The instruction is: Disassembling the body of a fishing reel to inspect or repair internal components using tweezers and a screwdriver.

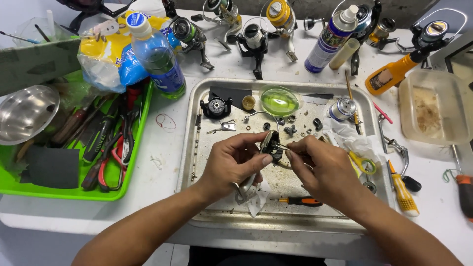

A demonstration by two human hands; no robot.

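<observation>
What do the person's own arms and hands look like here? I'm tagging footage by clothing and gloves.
Both forearms are bare, with no sleeves in view. The left hand and right hand wear no gloves. No watch, ring or wristband shows on either.

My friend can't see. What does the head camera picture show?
Two hands, left hand and right hand, hold a small black reel part over a metal tray strewn with little parts. A green tool tray lies to the left, and fishing reels, a spray can and a bottle stand behind.
</observation>
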